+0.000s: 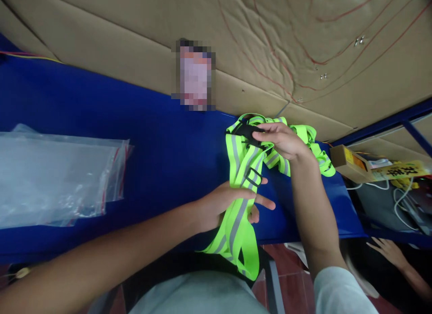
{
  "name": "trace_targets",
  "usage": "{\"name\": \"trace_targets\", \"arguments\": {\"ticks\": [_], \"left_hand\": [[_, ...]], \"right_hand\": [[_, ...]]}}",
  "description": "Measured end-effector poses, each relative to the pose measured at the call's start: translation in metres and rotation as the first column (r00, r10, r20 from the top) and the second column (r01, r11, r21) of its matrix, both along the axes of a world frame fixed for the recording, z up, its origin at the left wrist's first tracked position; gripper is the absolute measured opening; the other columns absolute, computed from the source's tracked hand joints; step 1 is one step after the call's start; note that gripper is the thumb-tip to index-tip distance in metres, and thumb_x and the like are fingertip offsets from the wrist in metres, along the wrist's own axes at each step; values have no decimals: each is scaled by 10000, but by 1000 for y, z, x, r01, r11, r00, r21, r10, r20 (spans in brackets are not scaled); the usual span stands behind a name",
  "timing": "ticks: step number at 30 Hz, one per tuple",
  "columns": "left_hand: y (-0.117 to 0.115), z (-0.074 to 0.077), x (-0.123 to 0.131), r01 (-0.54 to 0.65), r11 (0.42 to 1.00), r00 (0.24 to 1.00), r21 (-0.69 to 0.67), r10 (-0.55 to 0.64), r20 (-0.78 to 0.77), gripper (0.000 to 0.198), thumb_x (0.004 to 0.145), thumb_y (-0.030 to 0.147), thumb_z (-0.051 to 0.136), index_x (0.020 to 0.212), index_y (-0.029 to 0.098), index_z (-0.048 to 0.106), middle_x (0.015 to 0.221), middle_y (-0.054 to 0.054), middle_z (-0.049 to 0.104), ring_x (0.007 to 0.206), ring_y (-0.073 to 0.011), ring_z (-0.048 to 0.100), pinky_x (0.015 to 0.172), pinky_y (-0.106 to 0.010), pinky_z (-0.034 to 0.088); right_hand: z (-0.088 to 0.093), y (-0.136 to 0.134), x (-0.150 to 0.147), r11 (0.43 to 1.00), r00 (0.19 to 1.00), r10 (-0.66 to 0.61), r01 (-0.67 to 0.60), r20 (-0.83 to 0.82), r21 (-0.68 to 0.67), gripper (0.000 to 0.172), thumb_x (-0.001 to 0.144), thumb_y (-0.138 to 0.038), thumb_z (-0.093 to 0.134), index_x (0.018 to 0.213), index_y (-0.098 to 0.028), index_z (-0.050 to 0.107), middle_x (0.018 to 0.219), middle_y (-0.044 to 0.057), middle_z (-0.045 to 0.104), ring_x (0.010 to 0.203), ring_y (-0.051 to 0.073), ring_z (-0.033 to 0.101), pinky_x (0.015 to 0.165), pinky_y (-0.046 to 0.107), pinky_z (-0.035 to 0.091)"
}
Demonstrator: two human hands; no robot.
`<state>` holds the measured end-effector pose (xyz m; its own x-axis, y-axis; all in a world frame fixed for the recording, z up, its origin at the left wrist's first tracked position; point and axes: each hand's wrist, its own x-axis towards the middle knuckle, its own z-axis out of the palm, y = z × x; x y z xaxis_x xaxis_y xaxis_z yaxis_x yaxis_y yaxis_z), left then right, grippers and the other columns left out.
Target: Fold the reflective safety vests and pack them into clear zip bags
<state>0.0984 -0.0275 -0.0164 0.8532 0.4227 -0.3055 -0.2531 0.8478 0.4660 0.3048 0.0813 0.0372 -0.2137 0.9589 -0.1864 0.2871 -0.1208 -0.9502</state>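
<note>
The head view shows a bright yellow-green reflective strap harness [239,219] with grey stripes, on the right half of a blue table surface [162,143], its near end hanging in loops past the near edge. The person's left hand [214,206] is closed loosely around the hanging straps, thumb across the front and fingers spread out behind, their tips showing past the right edge of the webbing. A black slider buckle [254,177] sits on the straps just above that thumb. Farther off, the right hand [283,140] pinches a black piece [248,133] of the harness between thumb and fingertips. More yellow-green webbing [305,136] lies bunched to the right of this hand; whether it belongs to the same harness cannot be told.

On the left of the table, well apart from both hands, clear plastic bags [57,179] with red seal lines lie in an overlapping stack. Brown cardboard [111,43] lines the far side, marked on the right with thin red curves. A pixelated item [195,77] stands out against it near the middle, its identity hidden.

At the right end are a small cardboard box [351,163], a yellow packet [401,170] with black characters and white cables [400,203]. At the near right, another person's hand [388,251] shows over dark clothing, above reddish floor tiles [293,289].
</note>
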Motion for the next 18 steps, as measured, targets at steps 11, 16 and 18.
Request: {"name": "trace_targets", "arguments": {"ticks": [11,16,18], "left_hand": [[-84,-10,-28,-302,909,950,-288,261,-173,386,819,309,822,1163,160,731,873,-99,772,722,-198,741,731,-326,610],[-62,-13,-30,-406,870,903,-278,336,-269,308,860,257,776,1149,158,745,925,-89,776,754,-185,746,751,-316,629],[-59,-14,-30,-430,867,887,-252,355,-296,289,882,256,753,1154,161,745,950,-90,779,748,-177,743,727,-299,626]], "right_hand": [[-64,-62,-30,877,934,41,-204,355,435,301,935,-493,685,1075,-242,774,1104,55,760,960,238,696,860,361,537],[-84,-60,-33,659,765,75,-520,640,544,374,1075,-312,424,1268,-225,732,1254,107,742,1190,278,650,1067,462,479],[-86,-62,-29,603,669,107,-632,736,487,422,1082,-240,365,1354,-232,688,1345,108,705,1264,285,616,1066,486,473]]}}
